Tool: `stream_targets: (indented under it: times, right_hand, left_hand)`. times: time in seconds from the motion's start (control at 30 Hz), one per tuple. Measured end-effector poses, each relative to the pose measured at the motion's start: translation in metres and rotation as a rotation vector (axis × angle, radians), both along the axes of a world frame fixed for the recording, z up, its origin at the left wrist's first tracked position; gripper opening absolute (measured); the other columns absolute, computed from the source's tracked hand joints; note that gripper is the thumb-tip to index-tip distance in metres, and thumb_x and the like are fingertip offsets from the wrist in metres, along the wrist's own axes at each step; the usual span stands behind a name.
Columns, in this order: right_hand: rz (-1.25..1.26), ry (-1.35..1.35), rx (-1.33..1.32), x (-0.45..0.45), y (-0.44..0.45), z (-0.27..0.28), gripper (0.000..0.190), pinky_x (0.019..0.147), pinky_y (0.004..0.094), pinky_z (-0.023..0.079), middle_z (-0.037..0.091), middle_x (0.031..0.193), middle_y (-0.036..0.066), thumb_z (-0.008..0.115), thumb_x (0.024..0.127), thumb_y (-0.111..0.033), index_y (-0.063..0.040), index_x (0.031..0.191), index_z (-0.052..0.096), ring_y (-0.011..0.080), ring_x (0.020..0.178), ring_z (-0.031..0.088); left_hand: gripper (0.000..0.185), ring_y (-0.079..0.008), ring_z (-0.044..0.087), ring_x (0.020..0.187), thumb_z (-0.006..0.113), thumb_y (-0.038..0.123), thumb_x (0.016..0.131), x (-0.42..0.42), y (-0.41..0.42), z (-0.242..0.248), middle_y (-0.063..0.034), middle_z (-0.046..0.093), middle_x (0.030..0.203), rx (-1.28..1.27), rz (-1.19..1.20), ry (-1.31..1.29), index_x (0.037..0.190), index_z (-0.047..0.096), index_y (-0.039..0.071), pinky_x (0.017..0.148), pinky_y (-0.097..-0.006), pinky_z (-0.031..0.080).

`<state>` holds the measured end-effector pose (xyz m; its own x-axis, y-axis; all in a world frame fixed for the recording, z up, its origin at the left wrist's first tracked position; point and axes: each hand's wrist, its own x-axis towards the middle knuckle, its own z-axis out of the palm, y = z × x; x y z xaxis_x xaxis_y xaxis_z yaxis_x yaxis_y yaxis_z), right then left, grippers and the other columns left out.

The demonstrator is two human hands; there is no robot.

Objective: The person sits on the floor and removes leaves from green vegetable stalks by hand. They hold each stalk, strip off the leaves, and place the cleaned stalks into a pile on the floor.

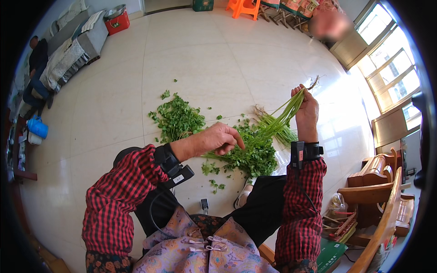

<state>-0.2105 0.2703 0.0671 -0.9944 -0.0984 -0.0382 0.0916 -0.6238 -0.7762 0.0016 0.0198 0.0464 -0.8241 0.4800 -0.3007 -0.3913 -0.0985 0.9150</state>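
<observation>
My right hand (305, 111) grips a bunch of long green stems (286, 111), apparently coriander, close to its brown roots. The bunch slants down to the left, and its leafy end meets a heap of green leaves (261, 163) on the floor. Above that heap is my left hand (222, 138), index finger extended and the other fingers curled; I see nothing held in it. Behind the held bunch lie more stems with roots (283, 133), partly covered by it. A second leafy heap (179, 117) rests beyond my left hand, with some stems hidden beneath the hand.
Loose leaves (215, 184) dot the tiled floor (191, 65). Wooden furniture (372, 191) and a green box (329, 256) stand at right. Far left are a seated person (37, 68), a sofa (88, 37) and a blue jug (37, 126). An orange stool (244, 8) stands at the back.
</observation>
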Motion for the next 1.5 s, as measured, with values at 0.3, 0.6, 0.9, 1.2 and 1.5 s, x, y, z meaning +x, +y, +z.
stream_targets:
  times: [0.3,0.6,0.9,1.2,1.5]
  right_hand:
    - [-0.120,0.104,-0.102,0.001,0.008,0.003,0.029,0.094,0.0430,0.058,0.058,0.107,0.020,0.052,0.100,-0.008,0.014,0.120,0.050,0.0289,0.096,0.064]
    - [-0.097,0.120,-0.063,0.022,-0.016,0.021,0.026,0.102,0.0491,0.053,0.058,0.113,0.022,0.052,0.100,-0.008,0.012,0.117,0.048,0.0356,0.111,0.061]
    - [-0.109,0.205,0.019,0.056,-0.051,0.047,0.020,0.096,0.0501,0.057,0.062,0.108,0.022,0.053,0.099,-0.007,0.011,0.109,0.052,0.0378,0.110,0.064]
    - [-0.022,0.315,0.027,0.084,-0.079,0.058,0.019,0.089,0.0430,0.059,0.064,0.106,0.018,0.055,0.100,-0.012,0.004,0.109,0.051,0.0309,0.102,0.068]
    - [-0.105,0.351,0.228,0.056,-0.063,0.038,0.018,0.087,0.0411,0.060,0.065,0.103,0.017,0.054,0.101,-0.012,0.005,0.107,0.055,0.0293,0.099,0.069]
  left_hand:
    - [0.028,-0.0290,0.066,0.074,0.050,0.010,0.085,-0.025,-0.091,-0.046,-0.0163,0.066,0.077,-1.165,0.276,0.701,0.102,0.071,0.003,0.071,-0.0401,0.052]
    - [0.034,-0.0350,0.058,0.118,0.064,0.015,0.089,-0.020,-0.064,-0.010,-0.0214,0.056,0.130,-1.361,0.689,1.121,0.120,0.059,0.002,0.098,-0.0410,0.049]
    - [0.024,-0.0245,0.068,0.091,0.060,0.002,0.089,-0.014,0.024,0.014,-0.0140,0.067,0.105,-0.657,0.401,0.860,0.112,0.066,0.000,0.078,-0.0331,0.056]
    - [0.020,-0.0245,0.068,0.085,0.068,0.012,0.088,-0.031,0.033,0.003,-0.0118,0.069,0.093,-0.677,0.466,0.846,0.103,0.068,-0.001,0.074,-0.0337,0.053]
    - [0.024,-0.0058,0.061,0.077,0.060,0.014,0.097,-0.011,0.032,0.019,-0.0007,0.071,0.085,-0.112,0.182,0.287,0.111,0.072,-0.001,0.069,-0.0224,0.049]
